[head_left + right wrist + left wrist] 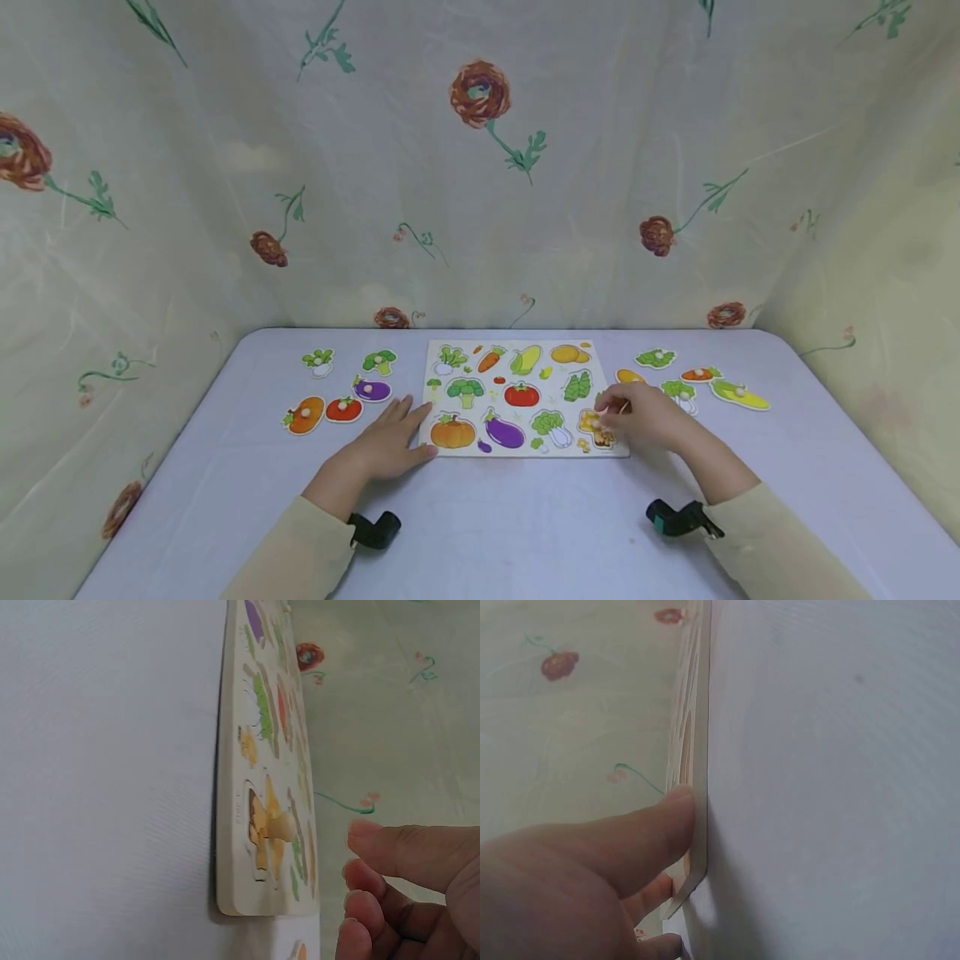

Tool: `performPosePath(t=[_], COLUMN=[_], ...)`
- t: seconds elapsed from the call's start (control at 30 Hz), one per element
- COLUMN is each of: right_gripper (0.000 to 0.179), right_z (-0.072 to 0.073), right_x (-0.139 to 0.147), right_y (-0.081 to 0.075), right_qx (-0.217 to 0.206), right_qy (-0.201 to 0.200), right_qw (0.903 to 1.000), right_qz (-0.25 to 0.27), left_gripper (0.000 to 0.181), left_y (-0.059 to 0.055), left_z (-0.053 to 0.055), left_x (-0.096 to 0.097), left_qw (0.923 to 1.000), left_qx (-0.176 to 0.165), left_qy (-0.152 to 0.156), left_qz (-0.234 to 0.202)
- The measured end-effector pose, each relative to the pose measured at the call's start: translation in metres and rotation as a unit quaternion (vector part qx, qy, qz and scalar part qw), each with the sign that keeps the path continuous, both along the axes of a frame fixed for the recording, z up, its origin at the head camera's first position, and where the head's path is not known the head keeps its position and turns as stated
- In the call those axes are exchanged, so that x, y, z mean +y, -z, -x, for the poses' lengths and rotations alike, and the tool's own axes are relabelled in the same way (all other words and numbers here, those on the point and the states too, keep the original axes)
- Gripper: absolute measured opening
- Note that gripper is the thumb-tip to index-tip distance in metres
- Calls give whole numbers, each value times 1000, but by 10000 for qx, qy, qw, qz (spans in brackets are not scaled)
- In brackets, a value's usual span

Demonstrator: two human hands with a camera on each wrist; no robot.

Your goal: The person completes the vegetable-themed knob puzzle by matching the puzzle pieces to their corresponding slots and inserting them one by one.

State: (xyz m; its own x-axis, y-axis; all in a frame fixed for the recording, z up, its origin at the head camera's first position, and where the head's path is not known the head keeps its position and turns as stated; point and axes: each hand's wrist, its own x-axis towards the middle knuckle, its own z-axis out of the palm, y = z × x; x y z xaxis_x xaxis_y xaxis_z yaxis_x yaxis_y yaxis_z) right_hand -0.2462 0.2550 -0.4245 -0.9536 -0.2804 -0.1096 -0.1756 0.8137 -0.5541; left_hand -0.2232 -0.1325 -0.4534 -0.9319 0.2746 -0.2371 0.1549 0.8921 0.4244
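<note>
A white wooden puzzle board (487, 450) with vegetable pictures lies on the table. My left hand (386, 442) rests at its left edge, fingers extended; in the left wrist view the thumb (656, 832) presses on the board's near edge. At the board's near right corner sits a yellow-brown puzzle piece (260, 840) with a round knob, tilted partly out of its recess. My right hand (647, 412) is just right of that piece. In the right wrist view its fingertips (360, 840) are apart from the knob, loosely bent, with nothing between them.
Left of the board lie loose pieces: radish (318, 362), broccoli (379, 362), eggplant (372, 389), tomato (344, 409) and pumpkin (303, 415). On the right are peas (656, 358), carrot (701, 374), cabbage (678, 392), corn (739, 395) and a partly hidden orange-yellow piece (628, 377).
</note>
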Motion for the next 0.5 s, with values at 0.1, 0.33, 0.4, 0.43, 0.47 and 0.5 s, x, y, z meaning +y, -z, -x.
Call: performPosePath(t=[0.1, 0.33, 0.4, 0.43, 0.47, 0.5], right_gripper=[16, 20, 20, 20, 20, 20], right_z=[-1, -2, -1, -1, -1, -1], right_x=[5, 25, 34, 39, 45, 49], right_y=[-10, -26, -28, -28, -28, -28], right_qx=[118, 242, 325, 369, 419, 446], right_qy=[-2, 268, 326, 358, 375, 401], right_qw=[9999, 9993, 9989, 9986, 9984, 9981], right_qz=[-37, 43, 91, 100, 110, 109], left_gripper=[74, 74, 74, 74, 74, 74], left_y=[0, -3, -4, -4, -4, -4], left_z=[0, -3, -3, -4, -4, -4], left_x=[0, 0, 0, 0, 0, 0], left_qw=[10000, 10000, 10000, 10000, 10000, 10000], left_qx=[7, 35, 50, 46, 43, 42], left_qy=[0, -6, -7, -19, -28, -32], left_qz=[7, -42, -60, -64, -56, -51])
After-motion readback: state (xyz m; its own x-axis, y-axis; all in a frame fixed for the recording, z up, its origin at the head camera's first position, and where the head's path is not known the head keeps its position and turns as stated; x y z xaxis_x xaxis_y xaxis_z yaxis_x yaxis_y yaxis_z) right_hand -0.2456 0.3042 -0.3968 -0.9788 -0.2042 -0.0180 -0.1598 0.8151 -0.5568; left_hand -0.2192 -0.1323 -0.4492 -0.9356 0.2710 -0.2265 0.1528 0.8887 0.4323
